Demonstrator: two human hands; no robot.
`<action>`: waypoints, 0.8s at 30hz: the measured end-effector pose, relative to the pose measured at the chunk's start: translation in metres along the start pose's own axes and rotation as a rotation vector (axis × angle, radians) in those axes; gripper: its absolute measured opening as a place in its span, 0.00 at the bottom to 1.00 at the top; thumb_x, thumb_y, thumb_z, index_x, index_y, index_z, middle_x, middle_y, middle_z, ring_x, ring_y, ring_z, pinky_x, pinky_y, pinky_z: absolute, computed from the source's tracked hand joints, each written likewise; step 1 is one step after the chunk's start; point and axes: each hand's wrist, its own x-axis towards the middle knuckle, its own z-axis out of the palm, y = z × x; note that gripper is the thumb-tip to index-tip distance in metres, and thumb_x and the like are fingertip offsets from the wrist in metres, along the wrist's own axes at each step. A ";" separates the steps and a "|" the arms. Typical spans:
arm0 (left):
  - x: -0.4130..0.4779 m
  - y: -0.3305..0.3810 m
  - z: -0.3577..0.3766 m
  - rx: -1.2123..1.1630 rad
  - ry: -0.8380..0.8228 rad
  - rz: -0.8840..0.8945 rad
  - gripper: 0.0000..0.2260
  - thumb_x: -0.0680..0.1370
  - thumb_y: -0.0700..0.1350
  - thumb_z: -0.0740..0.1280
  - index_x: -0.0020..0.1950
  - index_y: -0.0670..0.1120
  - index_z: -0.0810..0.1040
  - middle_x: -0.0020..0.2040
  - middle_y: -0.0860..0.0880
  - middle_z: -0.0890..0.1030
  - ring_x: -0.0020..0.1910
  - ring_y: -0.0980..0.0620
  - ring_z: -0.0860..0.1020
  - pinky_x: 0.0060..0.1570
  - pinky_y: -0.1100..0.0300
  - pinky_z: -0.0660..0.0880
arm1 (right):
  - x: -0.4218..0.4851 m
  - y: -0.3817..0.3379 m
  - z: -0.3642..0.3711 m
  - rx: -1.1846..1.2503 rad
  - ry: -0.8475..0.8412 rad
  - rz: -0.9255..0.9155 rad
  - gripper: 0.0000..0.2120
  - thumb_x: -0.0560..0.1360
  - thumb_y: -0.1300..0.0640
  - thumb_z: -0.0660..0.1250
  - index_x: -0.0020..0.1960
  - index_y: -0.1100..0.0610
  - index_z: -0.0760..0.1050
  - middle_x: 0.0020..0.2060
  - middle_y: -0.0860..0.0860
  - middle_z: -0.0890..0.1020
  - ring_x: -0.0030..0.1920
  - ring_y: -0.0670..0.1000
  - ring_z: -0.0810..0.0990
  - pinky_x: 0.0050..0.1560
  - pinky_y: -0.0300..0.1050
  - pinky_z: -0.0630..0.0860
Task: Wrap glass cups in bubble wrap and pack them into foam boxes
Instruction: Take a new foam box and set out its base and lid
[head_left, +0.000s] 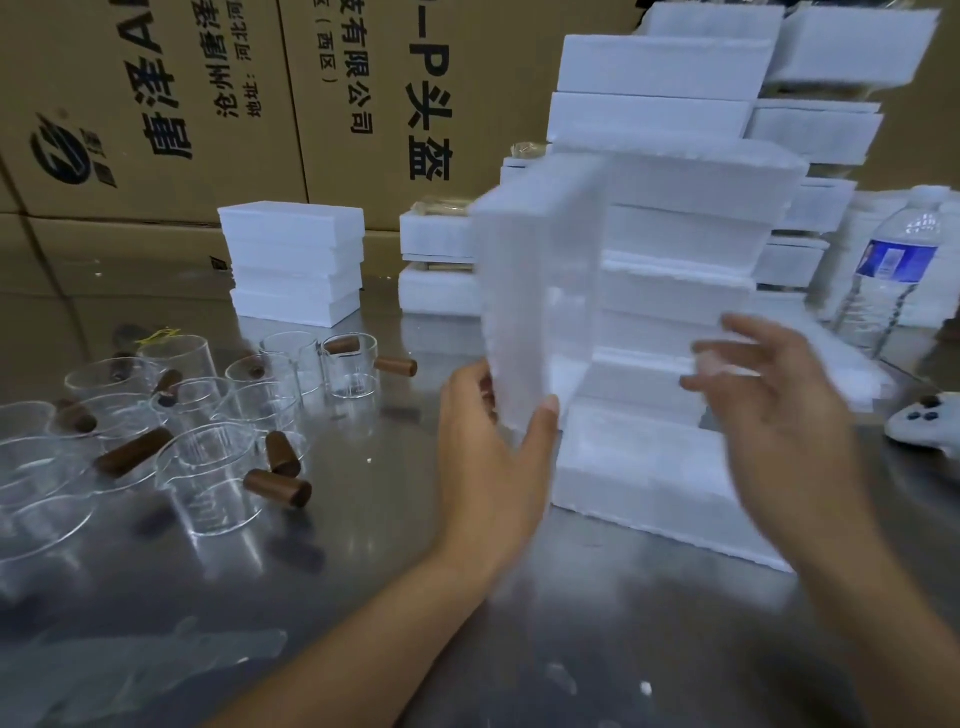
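Your left thumb (540, 421) pressed on the near face of a foam box (524, 291), and the other fingers curled round behind it, so your left hand (493, 441) pinched the box at its bottom end. The fingers (727, 358) of your right hand (763, 395) were spread wide and loose. That hand was blurry, but it seemed to hold nothing and hung just to the right of the box. The box was up in the air over the metal table (623, 649), right in front of the tall stack of foam boxes (675, 182). It stood on its end, so its long side ran up and down, and the top leaned a little to the left. A thin side faced you. The blur hid which side was the open one. Foam like this is likely very light and stiff, but it crumbles and dents, so a soft grip on two flat sides, near the middle, would be best. The glass cups (208, 467) sat well off to the left on the table, bare, with brown handles poking out. They look smooth and easy to break, so they would want slow, careful hands.
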 end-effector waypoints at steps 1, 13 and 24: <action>0.001 0.002 -0.001 -0.099 0.030 -0.109 0.15 0.74 0.42 0.71 0.51 0.57 0.69 0.56 0.49 0.77 0.53 0.56 0.79 0.53 0.60 0.76 | -0.006 0.005 0.007 -0.151 -0.041 -0.057 0.20 0.70 0.41 0.63 0.60 0.45 0.68 0.50 0.38 0.77 0.48 0.38 0.78 0.49 0.37 0.74; -0.012 0.014 -0.016 -0.484 -0.055 -0.775 0.05 0.74 0.43 0.71 0.48 0.42 0.81 0.44 0.45 0.86 0.41 0.51 0.84 0.31 0.65 0.78 | -0.020 0.032 0.035 -0.771 -0.251 -0.166 0.16 0.75 0.40 0.57 0.59 0.45 0.72 0.46 0.43 0.80 0.49 0.46 0.76 0.63 0.46 0.63; -0.008 0.023 -0.028 -0.435 -0.295 -1.021 0.12 0.74 0.50 0.72 0.50 0.44 0.76 0.48 0.42 0.79 0.40 0.47 0.83 0.27 0.56 0.79 | -0.019 0.035 0.035 -0.808 -0.221 -0.195 0.10 0.78 0.46 0.58 0.48 0.48 0.77 0.31 0.44 0.79 0.33 0.43 0.70 0.61 0.46 0.62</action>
